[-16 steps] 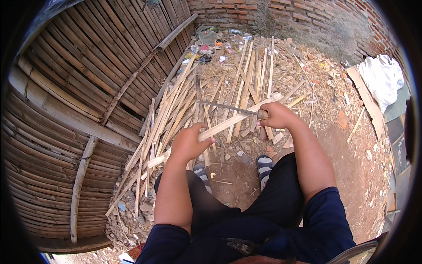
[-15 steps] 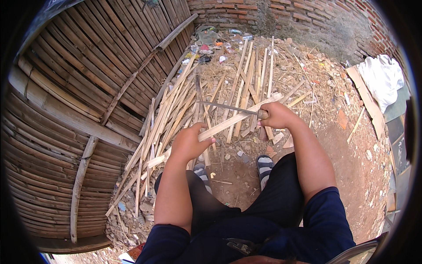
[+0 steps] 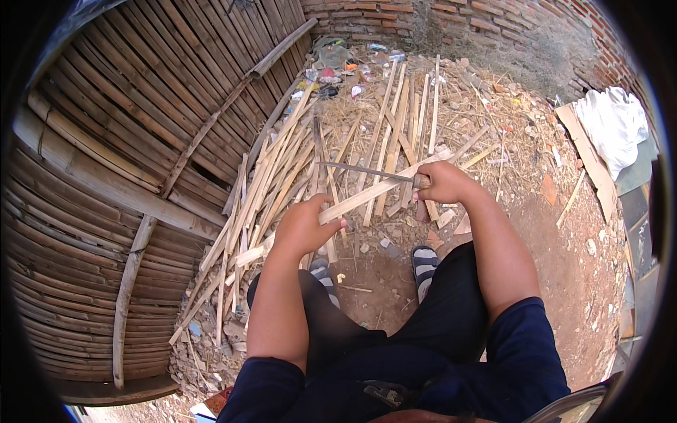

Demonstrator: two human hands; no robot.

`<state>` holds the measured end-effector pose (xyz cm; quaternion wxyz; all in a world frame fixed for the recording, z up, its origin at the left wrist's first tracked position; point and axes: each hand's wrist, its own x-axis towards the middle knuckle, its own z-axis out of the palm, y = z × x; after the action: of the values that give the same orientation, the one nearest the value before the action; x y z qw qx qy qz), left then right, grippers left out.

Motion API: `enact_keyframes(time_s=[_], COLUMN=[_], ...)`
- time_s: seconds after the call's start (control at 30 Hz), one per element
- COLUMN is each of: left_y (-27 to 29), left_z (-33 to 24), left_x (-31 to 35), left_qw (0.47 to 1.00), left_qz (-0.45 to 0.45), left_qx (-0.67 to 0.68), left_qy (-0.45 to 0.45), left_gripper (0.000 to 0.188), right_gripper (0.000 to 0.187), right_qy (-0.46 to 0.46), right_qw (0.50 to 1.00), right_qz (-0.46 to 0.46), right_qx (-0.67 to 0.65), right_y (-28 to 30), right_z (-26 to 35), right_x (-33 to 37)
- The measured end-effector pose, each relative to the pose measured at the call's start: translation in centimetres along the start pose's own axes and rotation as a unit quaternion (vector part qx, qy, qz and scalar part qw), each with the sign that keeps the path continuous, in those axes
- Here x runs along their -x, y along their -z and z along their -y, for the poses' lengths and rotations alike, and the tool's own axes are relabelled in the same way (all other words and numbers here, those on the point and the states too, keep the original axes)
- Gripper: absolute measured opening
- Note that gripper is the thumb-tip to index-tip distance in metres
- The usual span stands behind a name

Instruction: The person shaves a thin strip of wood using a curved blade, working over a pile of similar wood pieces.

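A long pale strip of bamboo or wood (image 3: 363,199) slants across in front of me, its lower end to the left. My left hand (image 3: 300,229) is closed round its lower part, the thumb pointing right along it. A knife (image 3: 367,171) with a long narrow dark blade and a wooden handle lies in the grip of my right hand (image 3: 444,183). The blade points left above the strip. The strip's far end passes by my right hand; whether those fingers also touch it I cannot tell.
Loose pale strips (image 3: 271,176) lie piled beyond my hands and to the left. A bamboo slat wall (image 3: 141,106) stands close on the left, a brick wall (image 3: 486,28) at the back. A white sack (image 3: 610,130) sits at the right beside a brown board (image 3: 589,166). Rubble litters the ground.
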<state>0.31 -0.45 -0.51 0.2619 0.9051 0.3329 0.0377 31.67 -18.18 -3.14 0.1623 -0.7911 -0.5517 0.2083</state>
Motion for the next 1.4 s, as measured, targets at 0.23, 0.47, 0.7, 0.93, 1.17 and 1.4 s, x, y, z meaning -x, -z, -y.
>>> enact_keyframes(time_s=[0.23,0.47,0.7,0.93,1.17,1.4], left_y=[0.2,-0.2,-0.2,-0.4,-0.6,-0.4], left_z=[-0.4,0.1,-0.1,0.1,0.4,0.2], left_x=[0.1,0.0,0.0,-0.1,-0.2,-0.2], left_qw=[1.0,1.0,1.0,1.0,1.0,0.999], left_qz=[0.01,0.0,0.011,0.012,0.007,0.019], left_qx=[-0.002,-0.013,-0.012,-0.017,-0.025,-0.036], left_qy=[0.003,-0.004,-0.006,-0.009,-0.018,-0.008], left_gripper=[0.062,0.062,0.062,0.063,0.063,0.065], right_gripper=[0.051,0.05,0.051,0.052,0.049,0.049], right_qy=[-0.001,0.009,0.001,0.0,0.001,0.007], right_qw=[1.0,1.0,0.999,0.999,0.999,0.999], right_qz=[0.012,0.008,0.025,0.037,0.034,0.035], right_qx=[0.009,0.015,0.023,0.029,0.021,0.024], right_y=[-0.2,-0.5,-0.4,-0.4,-0.8,-1.1], right_z=[-0.3,-0.5,-0.1,0.4,0.2,-0.2], right_x=[-0.3,-0.4,-0.5,-0.5,-0.6,-0.8])
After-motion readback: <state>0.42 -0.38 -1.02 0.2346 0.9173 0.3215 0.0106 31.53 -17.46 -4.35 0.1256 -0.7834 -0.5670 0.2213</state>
